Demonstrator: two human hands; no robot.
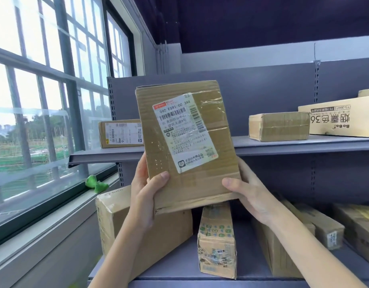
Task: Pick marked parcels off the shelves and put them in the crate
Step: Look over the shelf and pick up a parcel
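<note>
Two bare hands hold one flat brown cardboard parcel (pixel 186 146) upright in the air in front of the grey metal shelving, its face turned toward the camera. The left hand (pixel 145 194) grips the parcel's lower left corner, thumb laid across the front and fingers (pixel 141 169) curled round the edge behind. The right hand (pixel 247 189) grips the lower right corner the same way, thumb on the front face, the other fingers hidden behind the cardboard. A white printed shipping label (pixel 184 134) with barcodes is stuck slightly tilted on the parcel's face under clear tape.

Behind the parcel, the upper grey shelf (pixel 283 146) carries a small brown box with a white label (pixel 121 133) at far left, partly hidden by the held parcel, a plain taped brown box (pixel 279 126) to the right, and a pale carton with large printed characters (pixel 341 119) at the right edge. On the lower grey shelf (pixel 179 265) sit a large brown carton (pixel 117 221) at left, touching the left forearm in the view, a narrow box wrapped in green-printed tape (pixel 217 242) standing endwise in the middle, and several more brown boxes (pixel 325 227) at right. A green crumpled object (pixel 96 183) lies on the window sill (pixel 54 215) to the left, beside the barred window (pixel 44 90).
</note>
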